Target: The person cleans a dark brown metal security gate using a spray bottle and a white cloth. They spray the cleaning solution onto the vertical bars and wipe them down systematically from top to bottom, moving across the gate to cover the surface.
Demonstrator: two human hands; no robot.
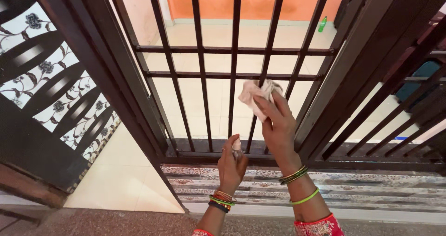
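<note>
Wiping a bar of the dark metal gate (234, 76) with a cloth.

The gate fills the view from 9 to 3 o'clock. The right hand (278, 124) pinches the pale crumpled cloth (258, 94) between closed fingers, pressed to an upright bar just right of centre, below the lower crossbar. For a clean pass, it seems best to wrap the cloth round the bar and stroke along its length, top to bottom. The left hand (231, 164), at 6 o'clock, is closed round a small object (237, 148); its kind cannot be told, since the fingers hide most of it. The green bottle (322, 24) at 1 o'clock is small and indistinct. The forearms are cut off by the lower edge.
</note>
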